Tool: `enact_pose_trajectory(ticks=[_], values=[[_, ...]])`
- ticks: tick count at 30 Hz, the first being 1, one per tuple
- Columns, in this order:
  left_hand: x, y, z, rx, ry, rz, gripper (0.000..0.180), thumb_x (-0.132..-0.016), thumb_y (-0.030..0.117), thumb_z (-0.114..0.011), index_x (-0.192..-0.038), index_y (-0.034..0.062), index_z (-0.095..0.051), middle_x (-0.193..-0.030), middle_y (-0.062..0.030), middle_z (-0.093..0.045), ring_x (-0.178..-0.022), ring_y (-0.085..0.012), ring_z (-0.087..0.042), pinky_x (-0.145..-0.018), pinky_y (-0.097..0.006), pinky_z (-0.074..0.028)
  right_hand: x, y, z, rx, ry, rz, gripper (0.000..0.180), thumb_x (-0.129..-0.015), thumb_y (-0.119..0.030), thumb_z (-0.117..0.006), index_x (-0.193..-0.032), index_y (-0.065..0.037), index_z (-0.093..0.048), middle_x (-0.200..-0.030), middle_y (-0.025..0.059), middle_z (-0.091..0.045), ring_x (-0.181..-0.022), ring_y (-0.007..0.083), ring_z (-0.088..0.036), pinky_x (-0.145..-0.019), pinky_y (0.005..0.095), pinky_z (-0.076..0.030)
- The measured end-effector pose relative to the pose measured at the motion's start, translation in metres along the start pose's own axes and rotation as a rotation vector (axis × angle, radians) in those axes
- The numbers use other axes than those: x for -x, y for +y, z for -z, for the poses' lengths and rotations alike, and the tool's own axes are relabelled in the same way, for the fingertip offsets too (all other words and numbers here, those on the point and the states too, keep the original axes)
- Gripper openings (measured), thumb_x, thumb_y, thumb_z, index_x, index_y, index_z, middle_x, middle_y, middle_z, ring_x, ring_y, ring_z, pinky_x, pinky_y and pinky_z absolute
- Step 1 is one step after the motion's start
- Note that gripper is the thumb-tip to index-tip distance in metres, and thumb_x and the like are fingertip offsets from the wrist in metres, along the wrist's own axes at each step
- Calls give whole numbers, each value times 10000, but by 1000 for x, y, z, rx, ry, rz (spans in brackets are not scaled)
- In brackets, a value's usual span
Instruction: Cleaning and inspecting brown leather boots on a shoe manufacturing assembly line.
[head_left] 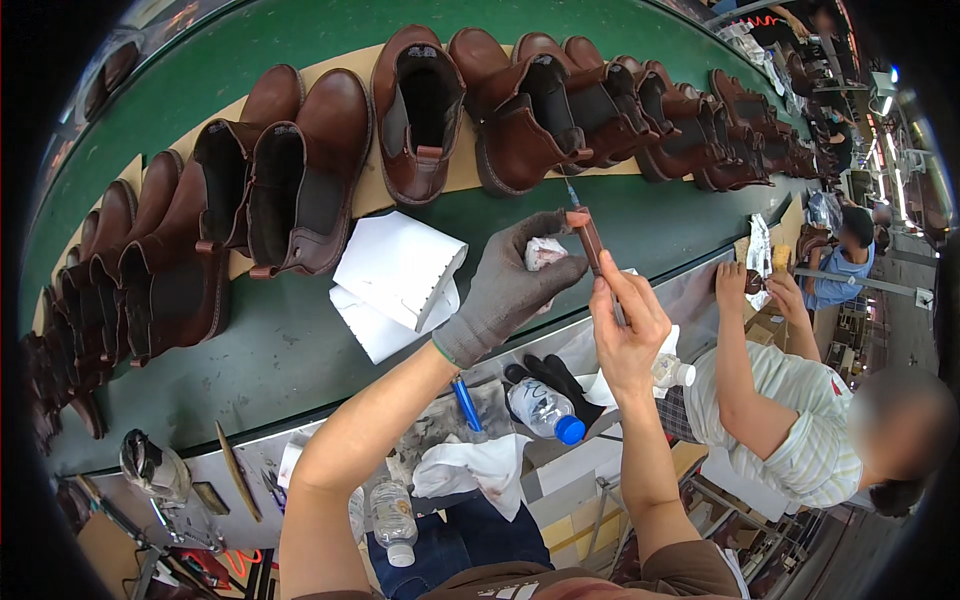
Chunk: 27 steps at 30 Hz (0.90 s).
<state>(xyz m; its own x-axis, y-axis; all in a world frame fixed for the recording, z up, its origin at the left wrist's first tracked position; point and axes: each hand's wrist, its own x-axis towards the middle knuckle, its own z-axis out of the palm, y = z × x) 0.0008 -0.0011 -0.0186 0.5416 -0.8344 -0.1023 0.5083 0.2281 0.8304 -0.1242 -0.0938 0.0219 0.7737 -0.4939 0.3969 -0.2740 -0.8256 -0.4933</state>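
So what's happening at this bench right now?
A person stands at a green conveyor belt lined with brown ankle boots. Their gloved left hand grips a crumpled white cloth, while the bare right hand holds a thin brown stick-like tool upright beside it. White paper sheets lie on the belt. A co-worker in a striped shirt works to the right.

Grey knit glove on left hand point(510, 285), right hand point(628, 335) bare
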Motion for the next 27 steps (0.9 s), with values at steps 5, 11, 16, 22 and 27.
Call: enact_pose_trajectory(ticks=[5, 11, 16, 22, 27], values=[[-4, -1, 0, 27, -1, 7, 445, -782, 103, -667, -1205, 30, -551, -1026, -33, -603, -691, -45, -527, -578, -192, -419, -2, -2, 1, 12, -13, -40, 350, -768, 47, -631, -1107, -41, -643, -792, 119, -620, -652, 173, -607, -545, 281, -474], [-3, -4, -1, 58, 1, -13, 453, -775, 91, -674, -1206, 26, -549, -1007, -28, -604, -682, -42, -521, -574, -190, -418, -2, -2, 1, -4, -11, -43, 344, -769, 48, -630, -1102, -36, -645, -788, 119, -619, -636, 168, -598, -533, 279, -467], [-4, -8, 0, 46, 2, -19, 453, -776, 95, -678, -1205, 25, -549, -984, -23, -603, -675, -39, -519, -571, -188, -418, -1, -3, -1, -2, -12, -53, 348, -767, 49, -631, -1105, -36, -644, -783, 120, -616, -633, 166, -595, -530, 277, -465], [-2, -11, 1, 33, 19, -2, 436, -779, 82, -671, -1195, 21, -555, -991, -27, -604, -670, -34, -519, -554, -183, -415, 1, -2, -2, -2, -12, -37, 345, -772, 47, -628, -1106, -36, -643, -784, 119, -612, -630, 160, -588, -521, 271, -460], [-3, -9, -4, 39, 26, -31, 436, -780, 76, -670, -1196, 19, -555, -993, -35, -605, -665, -34, -527, -539, -178, -415, -1, -2, 2, -14, -11, -45, 345, -773, 47, -628, -1107, -37, -643, -782, 115, -610, -632, 153, -587, -518, 267, -460]])
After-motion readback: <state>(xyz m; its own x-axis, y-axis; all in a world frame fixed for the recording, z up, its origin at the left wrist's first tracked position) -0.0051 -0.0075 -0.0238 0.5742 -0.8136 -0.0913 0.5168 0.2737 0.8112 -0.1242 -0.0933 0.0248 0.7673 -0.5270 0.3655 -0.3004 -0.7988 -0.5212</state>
